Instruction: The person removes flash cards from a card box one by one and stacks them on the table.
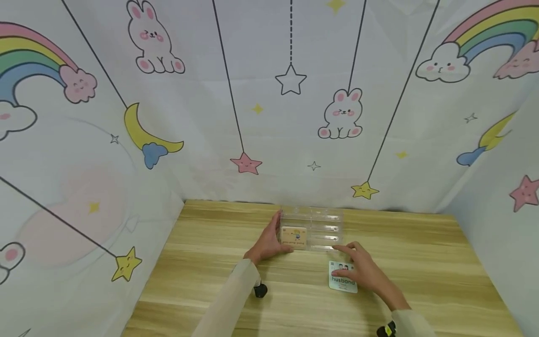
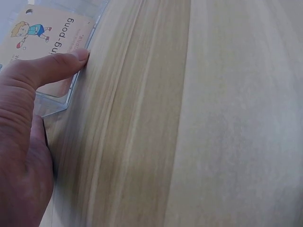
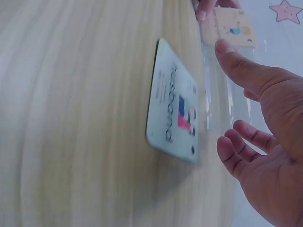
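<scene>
A clear plastic box with several compartments lies near the back of the table. An orange card with a ping-pong player sits in its left part. My left hand holds the box's left corner, its thumb along the front edge and its fingers at the left side. A pale green card printed "husband" is in front of the box. My right hand is spread over this card; in the right wrist view, the hand appears apart from the card, which looks tilted with a shadow beside it.
The wood-grain table meets a white cloth wall printed with rabbits, stars and rainbows. More cloth hangs along the left and right sides. A dark wrist strap shows at the left sleeve, another at the right.
</scene>
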A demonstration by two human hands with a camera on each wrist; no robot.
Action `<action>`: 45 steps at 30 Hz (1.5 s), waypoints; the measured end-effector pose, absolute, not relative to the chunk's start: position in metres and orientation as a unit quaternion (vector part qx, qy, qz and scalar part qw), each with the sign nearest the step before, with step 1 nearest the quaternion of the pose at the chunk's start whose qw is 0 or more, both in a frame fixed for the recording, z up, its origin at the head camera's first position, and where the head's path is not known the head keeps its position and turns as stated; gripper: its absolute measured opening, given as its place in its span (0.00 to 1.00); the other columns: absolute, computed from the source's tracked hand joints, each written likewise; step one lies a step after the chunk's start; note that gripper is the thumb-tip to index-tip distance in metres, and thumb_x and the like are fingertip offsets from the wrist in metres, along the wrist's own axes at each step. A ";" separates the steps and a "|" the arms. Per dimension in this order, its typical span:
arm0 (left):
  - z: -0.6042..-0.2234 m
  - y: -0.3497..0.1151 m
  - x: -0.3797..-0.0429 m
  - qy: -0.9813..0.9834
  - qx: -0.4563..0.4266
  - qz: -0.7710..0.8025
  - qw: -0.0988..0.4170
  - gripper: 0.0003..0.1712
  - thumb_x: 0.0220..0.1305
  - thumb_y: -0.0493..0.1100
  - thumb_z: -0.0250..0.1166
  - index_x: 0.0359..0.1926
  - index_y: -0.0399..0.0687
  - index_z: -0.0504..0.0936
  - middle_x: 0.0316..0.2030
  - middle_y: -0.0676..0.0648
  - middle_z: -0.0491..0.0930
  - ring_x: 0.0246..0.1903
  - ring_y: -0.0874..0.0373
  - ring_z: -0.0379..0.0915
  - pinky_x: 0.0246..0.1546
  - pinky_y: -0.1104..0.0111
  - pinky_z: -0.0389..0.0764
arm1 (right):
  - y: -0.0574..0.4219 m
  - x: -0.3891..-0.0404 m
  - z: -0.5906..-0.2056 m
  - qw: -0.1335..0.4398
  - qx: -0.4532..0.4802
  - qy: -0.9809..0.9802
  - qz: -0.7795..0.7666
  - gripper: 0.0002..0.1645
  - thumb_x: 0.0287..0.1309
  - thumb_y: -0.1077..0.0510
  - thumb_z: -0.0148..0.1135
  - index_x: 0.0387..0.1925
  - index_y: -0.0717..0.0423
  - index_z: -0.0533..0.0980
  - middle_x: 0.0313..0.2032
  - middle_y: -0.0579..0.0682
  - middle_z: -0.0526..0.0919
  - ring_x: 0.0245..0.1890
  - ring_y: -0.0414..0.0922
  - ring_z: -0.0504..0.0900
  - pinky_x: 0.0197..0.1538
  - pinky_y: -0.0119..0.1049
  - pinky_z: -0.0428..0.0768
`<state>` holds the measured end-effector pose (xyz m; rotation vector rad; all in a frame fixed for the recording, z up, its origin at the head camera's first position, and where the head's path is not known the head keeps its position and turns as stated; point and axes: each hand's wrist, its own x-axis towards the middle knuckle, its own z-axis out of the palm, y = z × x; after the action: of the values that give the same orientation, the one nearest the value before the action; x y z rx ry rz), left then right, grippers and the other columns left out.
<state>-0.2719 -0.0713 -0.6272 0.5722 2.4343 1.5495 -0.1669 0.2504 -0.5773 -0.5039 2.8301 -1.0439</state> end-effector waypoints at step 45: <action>-0.628 -0.072 -0.274 0.831 0.204 0.510 0.089 0.76 0.46 0.43 0.87 0.84 0.50 0.40 0.81 0.40 0.49 0.78 0.49 0.51 0.76 0.61 0.59 | 0.180 -0.207 -0.569 0.054 -0.193 0.904 -0.378 0.44 0.60 0.40 0.75 0.74 0.51 0.72 0.46 0.55 0.75 0.35 0.43 0.69 0.35 0.36 0.72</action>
<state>-0.2737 -0.0722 -0.6279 0.6058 2.4726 1.5184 -0.2066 0.1802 -0.5695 -0.5862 2.7459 -1.1473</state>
